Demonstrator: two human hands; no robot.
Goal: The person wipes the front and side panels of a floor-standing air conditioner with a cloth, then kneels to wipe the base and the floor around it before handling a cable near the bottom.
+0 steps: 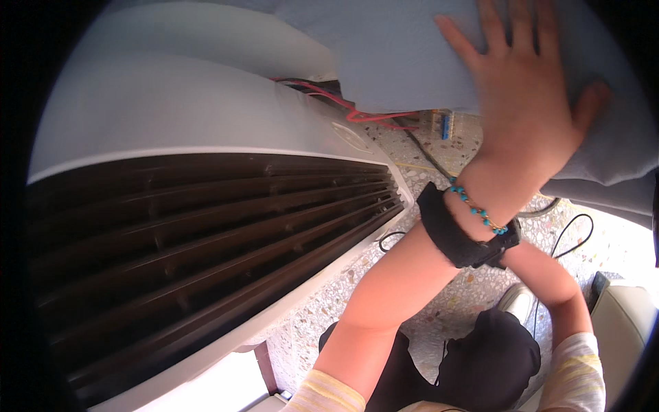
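Observation:
My left hand (525,98) lies with its back up and its fingers spread over a grey-blue fabric surface (406,62); it holds nothing visible. Around this wrist are a bracelet of turquoise beads (479,212) and a wide black strap (445,232). My right forearm (540,273) passes beneath the left wrist, which hides its far end, so my right hand is out of view. To the left of the arms stands a large white plastic housing (180,108) with a dark louvred grille (206,232).
Red wires (355,110) run between the housing and the fabric, near a small blue and yellowish part (445,126). A black cable (587,219) loops over the speckled terrazzo floor (448,304). A cream padded object (623,314) is at the lower right, near a white shoe (517,304).

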